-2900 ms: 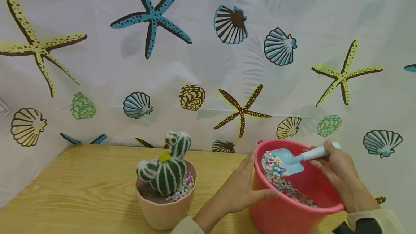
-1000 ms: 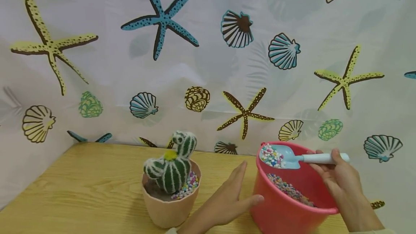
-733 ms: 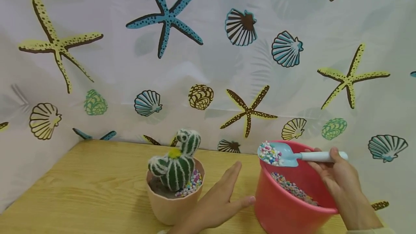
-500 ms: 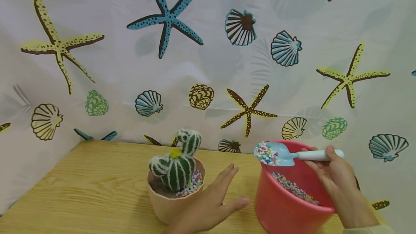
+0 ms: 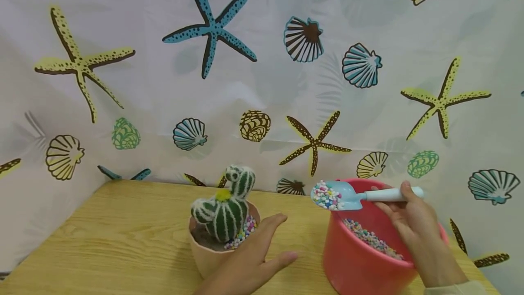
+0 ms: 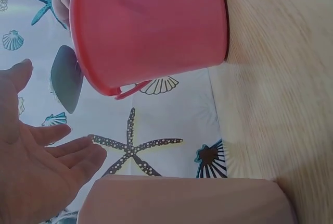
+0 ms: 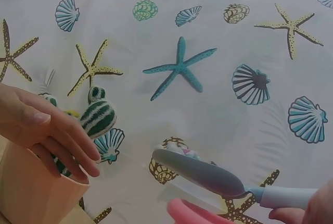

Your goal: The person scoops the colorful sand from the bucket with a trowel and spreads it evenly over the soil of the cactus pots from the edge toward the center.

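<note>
My right hand [image 5: 415, 222] grips the white handle of a light blue toy shovel [image 5: 350, 195]. Multicoloured pebbles [image 5: 326, 196] fill the shovel's scoop, which juts past the left rim of a pink bucket [image 5: 368, 270]. More pebbles [image 5: 370, 239] lie inside that bucket. Fingers extended and thumb apart, my left hand [image 5: 249, 258] holds nothing beside a peach pot [image 5: 204, 258] and hides part of it. In the pot stands a green knitted cactus [image 5: 227, 217] with a yellow flower, with pebbles over the right part of the brown soil. The right wrist view shows the shovel [image 7: 208, 174] side-on, roughly level.
Pot and bucket stand on a wooden table [image 5: 102, 240], with a gap between them. Behind rises a pale curtain [image 5: 270, 85] printed with starfish and shells. A pink bucket handle [image 6: 132, 90] hangs along its side in the left wrist view.
My right hand has lifted the loaded shovel from inside the bucket and carried it left over the rim. My left hand has left the bucket's rim and moved left to the pot.
</note>
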Motion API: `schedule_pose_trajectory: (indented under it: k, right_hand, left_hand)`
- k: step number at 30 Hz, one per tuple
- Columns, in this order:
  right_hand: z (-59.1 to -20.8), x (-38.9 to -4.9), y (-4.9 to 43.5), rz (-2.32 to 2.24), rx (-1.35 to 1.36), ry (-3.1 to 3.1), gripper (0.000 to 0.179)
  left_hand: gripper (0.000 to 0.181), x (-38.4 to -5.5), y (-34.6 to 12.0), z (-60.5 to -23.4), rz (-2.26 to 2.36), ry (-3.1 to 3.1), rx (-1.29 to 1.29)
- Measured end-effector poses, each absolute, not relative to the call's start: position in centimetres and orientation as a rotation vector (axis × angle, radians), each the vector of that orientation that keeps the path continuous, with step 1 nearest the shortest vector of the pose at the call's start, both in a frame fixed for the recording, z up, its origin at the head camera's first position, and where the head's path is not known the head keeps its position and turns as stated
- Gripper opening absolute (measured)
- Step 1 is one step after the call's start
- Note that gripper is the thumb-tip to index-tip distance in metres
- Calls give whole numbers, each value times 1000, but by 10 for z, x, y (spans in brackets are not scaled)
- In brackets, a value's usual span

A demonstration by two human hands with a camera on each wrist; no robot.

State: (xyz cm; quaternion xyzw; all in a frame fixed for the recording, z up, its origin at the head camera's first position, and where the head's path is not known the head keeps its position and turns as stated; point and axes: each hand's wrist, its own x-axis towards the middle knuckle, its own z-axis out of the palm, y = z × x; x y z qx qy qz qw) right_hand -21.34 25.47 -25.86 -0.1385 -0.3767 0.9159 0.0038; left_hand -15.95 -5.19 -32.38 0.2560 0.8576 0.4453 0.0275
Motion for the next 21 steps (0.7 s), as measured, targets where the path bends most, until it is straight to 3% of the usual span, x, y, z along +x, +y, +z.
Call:
schedule_pose_trajectory:
  k: [21]
  right_hand:
    - [-259, -219, 232, 2888, -436, -1191, 54]
  left_hand:
    - [68, -152, -72, -320, 1389, 2768, 711]
